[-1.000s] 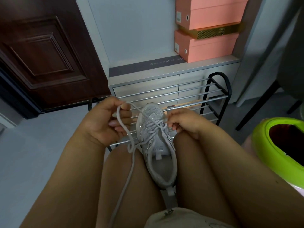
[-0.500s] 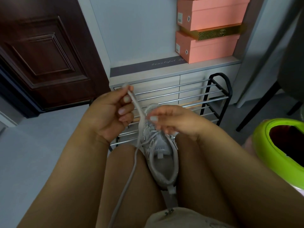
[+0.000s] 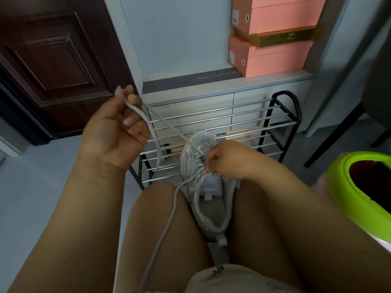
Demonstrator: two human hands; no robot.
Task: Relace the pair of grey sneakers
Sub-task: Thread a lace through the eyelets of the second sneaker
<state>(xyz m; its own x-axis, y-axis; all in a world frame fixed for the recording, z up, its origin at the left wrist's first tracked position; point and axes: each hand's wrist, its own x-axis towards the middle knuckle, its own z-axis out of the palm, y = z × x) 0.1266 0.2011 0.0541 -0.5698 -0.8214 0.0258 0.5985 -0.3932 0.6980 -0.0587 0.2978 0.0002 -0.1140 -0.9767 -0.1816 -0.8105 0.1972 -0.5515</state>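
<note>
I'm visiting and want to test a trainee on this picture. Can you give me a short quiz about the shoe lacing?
1. True or false: the left hand holds the lace raised above the sneaker.
2. Where does the sneaker sit? A) on the rack B) between the thighs C) in the green bin
3. Fill in: the right hand works at the sneaker's ____.

Key: 1 true; 2 B; 3 eyelets.

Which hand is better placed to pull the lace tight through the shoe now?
The left hand, probably. It already grips the lace, raised up and away from the shoe, with room to pull further. The right hand rests on the eyelets, steadying the shoe.
</note>
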